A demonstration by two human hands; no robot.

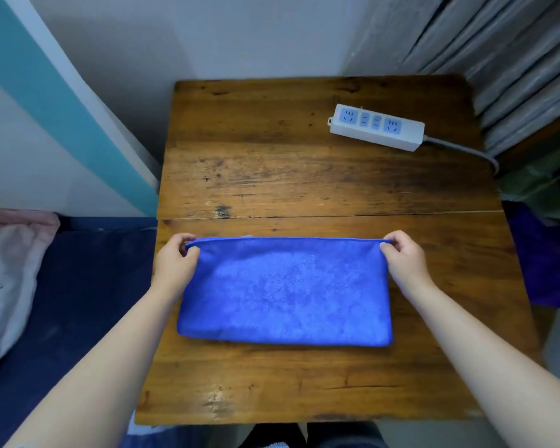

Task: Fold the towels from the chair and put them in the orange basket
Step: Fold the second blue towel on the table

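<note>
I am looking down at a worn wooden tabletop (304,176) with a dark seam running across it between two boards. It stands in a corner: a pale wall with a teal stripe (55,101) to the left, grey pleated curtains (505,50) behind and to the right. At the far right of the tabletop lies a white power strip (377,127) with blue sockets, its grey cord trailing off the right edge. To the left, below the tabletop, is a dark blue bed (78,302) with a pale pillow (7,276). Off the right edge hangs some purple cloth (543,266); what it rests on I cannot tell.

No basket shows from here. The blue towel (285,292) lies folded on the near board of the tabletop, a wide flat rectangle with its fold toward me.

My left hand (175,263) pinches the towel's far left corner between thumb and curled fingers. My right hand (403,260) pinches the far right corner the same way. Both forearms reach forward, bare, with the far edge stretched taut between my hands.
</note>
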